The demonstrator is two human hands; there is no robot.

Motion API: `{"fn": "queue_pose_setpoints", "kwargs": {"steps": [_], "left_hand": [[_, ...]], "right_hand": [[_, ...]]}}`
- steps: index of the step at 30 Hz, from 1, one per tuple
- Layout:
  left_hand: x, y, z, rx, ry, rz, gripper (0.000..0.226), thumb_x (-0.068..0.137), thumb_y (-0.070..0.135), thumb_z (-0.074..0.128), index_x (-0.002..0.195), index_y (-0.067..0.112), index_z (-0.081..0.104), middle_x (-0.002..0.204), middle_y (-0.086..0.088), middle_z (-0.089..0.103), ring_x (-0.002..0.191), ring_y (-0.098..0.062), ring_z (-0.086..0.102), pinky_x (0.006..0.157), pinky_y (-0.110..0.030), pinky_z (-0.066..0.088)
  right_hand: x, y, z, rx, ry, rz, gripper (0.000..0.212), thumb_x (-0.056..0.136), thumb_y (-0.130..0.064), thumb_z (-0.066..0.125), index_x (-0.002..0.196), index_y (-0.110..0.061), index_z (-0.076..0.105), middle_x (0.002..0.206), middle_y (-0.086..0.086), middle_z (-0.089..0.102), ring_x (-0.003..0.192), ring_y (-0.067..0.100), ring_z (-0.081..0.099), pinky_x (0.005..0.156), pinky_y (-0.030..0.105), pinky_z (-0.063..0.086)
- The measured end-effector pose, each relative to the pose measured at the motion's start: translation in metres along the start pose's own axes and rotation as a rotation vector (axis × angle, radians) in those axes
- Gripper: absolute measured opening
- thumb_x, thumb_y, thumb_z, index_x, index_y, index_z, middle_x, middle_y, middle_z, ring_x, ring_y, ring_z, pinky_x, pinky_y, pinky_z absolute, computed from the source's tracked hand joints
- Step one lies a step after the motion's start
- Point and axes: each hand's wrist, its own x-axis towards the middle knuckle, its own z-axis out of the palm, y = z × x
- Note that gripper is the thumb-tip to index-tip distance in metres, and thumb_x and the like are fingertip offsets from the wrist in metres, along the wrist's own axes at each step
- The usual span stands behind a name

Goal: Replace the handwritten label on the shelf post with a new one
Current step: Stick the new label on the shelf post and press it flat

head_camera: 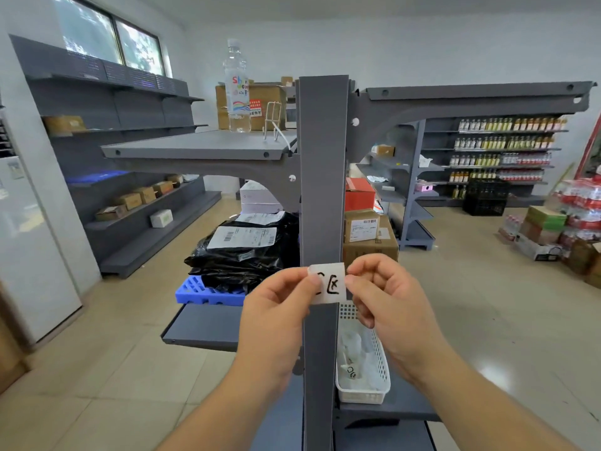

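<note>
A small white label with black handwriting lies against the front of the grey shelf post, about halfway down its visible length. My left hand pinches the label's left edge between thumb and fingers. My right hand pinches its right edge. Both hands hold the label flat and level across the post. Whether it is stuck to the metal I cannot tell.
A white perforated basket with paper slips sits on the shelf right of the post. Black parcel bags and a blue crate lie on the left shelf. A water bottle stands on the top shelf.
</note>
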Motion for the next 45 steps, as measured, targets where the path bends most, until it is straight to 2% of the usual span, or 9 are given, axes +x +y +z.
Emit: {"fn": "queue_pose_setpoints", "kwargs": {"steps": [3,7,11,13,21,27,35,39,45], "left_hand": [[0.006,0.001,-0.002,-0.051,0.020,-0.063,0.015,0.094,0.005,0.070,0.088,0.012,0.081,0.082,-0.005,0.081,0.072,-0.011,0.070,0.069,-0.026,0.054],[0.011,0.002,-0.001,-0.064,0.015,-0.082,0.018,0.096,0.005,0.067,0.086,0.012,0.080,0.068,0.002,0.075,0.058,-0.004,0.065,0.060,-0.021,0.052],[0.018,0.003,-0.002,-0.014,-0.005,-0.049,0.021,0.098,0.007,0.065,0.082,0.008,0.078,0.058,0.009,0.067,0.051,-0.001,0.059,0.054,-0.014,0.050],[0.022,0.008,-0.002,0.041,-0.018,-0.010,0.022,0.099,0.010,0.064,0.080,0.007,0.076,0.055,0.010,0.063,0.048,-0.002,0.054,0.054,-0.014,0.049],[0.043,0.016,0.001,0.161,0.019,0.067,0.046,0.098,0.014,0.063,0.053,0.019,0.066,0.051,0.009,0.051,0.048,-0.006,0.045,0.056,-0.023,0.042],[0.051,0.013,0.002,0.187,0.011,0.133,0.016,0.094,0.016,0.070,0.083,0.017,0.082,0.067,0.007,0.072,0.062,0.000,0.062,0.068,-0.021,0.049],[0.067,0.016,0.004,0.341,0.028,0.185,0.012,0.093,0.021,0.072,0.084,0.024,0.080,0.080,0.001,0.079,0.081,-0.024,0.074,0.075,-0.038,0.062],[0.073,0.019,0.007,0.469,0.048,0.281,0.013,0.094,0.025,0.070,0.083,0.028,0.076,0.076,0.008,0.075,0.065,-0.008,0.066,0.060,-0.023,0.055],[0.078,0.015,0.011,0.496,0.091,0.324,0.012,0.095,0.026,0.069,0.084,0.030,0.073,0.076,0.008,0.074,0.071,-0.011,0.067,0.061,-0.020,0.055]], "right_hand": [[0.004,0.003,0.000,-0.076,0.011,-0.013,0.007,0.097,-0.009,0.066,0.102,-0.011,0.070,0.059,-0.005,0.063,0.049,0.001,0.056,0.049,0.013,0.044],[0.010,0.003,0.002,-0.199,0.017,-0.027,0.008,0.095,-0.017,0.069,0.092,-0.014,0.077,0.070,0.002,0.072,0.054,0.000,0.060,0.055,0.014,0.046],[0.015,0.001,0.004,-0.284,0.029,-0.053,0.014,0.094,-0.023,0.071,0.083,-0.019,0.078,0.083,0.016,0.077,0.079,0.036,0.071,0.072,0.045,0.062],[0.018,0.002,0.004,-0.320,0.028,-0.083,0.014,0.094,-0.024,0.071,0.082,-0.020,0.077,0.082,0.016,0.076,0.085,0.039,0.069,0.079,0.052,0.061],[0.032,0.003,0.003,-0.413,0.027,-0.201,0.014,0.095,-0.021,0.070,0.082,-0.022,0.076,0.076,0.003,0.074,0.070,0.015,0.067,0.070,0.034,0.060],[0.047,0.002,-0.001,-0.408,0.112,-0.276,0.015,0.095,-0.021,0.069,0.082,-0.027,0.074,0.073,-0.008,0.073,0.063,0.002,0.061,0.065,0.025,0.055],[0.065,0.001,0.003,-0.433,0.164,-0.292,0.012,0.095,-0.030,0.067,0.085,-0.031,0.072,0.078,-0.003,0.073,0.071,0.022,0.066,0.068,0.039,0.059],[0.071,0.000,0.007,-0.493,0.202,-0.345,0.012,0.096,-0.032,0.066,0.086,-0.029,0.071,0.075,-0.003,0.070,0.061,0.011,0.061,0.061,0.028,0.053],[0.075,0.000,0.010,-0.615,0.222,-0.412,0.014,0.098,-0.031,0.062,0.088,-0.024,0.069,0.069,-0.001,0.065,0.064,0.013,0.059,0.059,0.031,0.053]]}}
